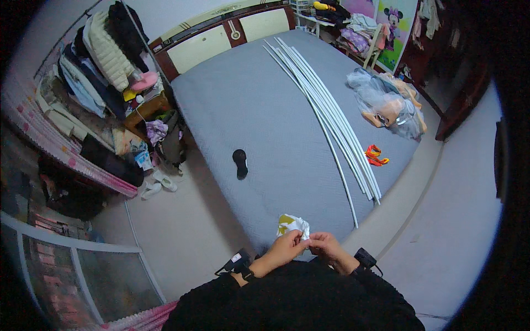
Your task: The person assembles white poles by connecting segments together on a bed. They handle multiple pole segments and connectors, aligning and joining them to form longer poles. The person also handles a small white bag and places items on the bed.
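Note:
At the near edge of the bed, my left hand [285, 246] is closed on a soft, crumpled white and yellow thing [292, 223], a bag or a cloth; I cannot tell which. My right hand [327, 246] pinches the same thing from the other side, its fingertips close to the left hand's. The lower part of this thing is partly hidden by my hands. Farther off on the grey bedspread [221, 99] lies a small black thing [240, 164] shaped like a shoe sole. A bundle of long white tubes [326, 107] stretches across the bed's right half.
Red and yellow cord [376, 156] lies right of the tubes. Beyond it is a heap of clear plastic and peach-coloured material [389, 105]. A clothes rack with jackets [105, 55] stands on the left, with white shoes [157, 185] on the floor. The headboard [221, 38] closes the far end.

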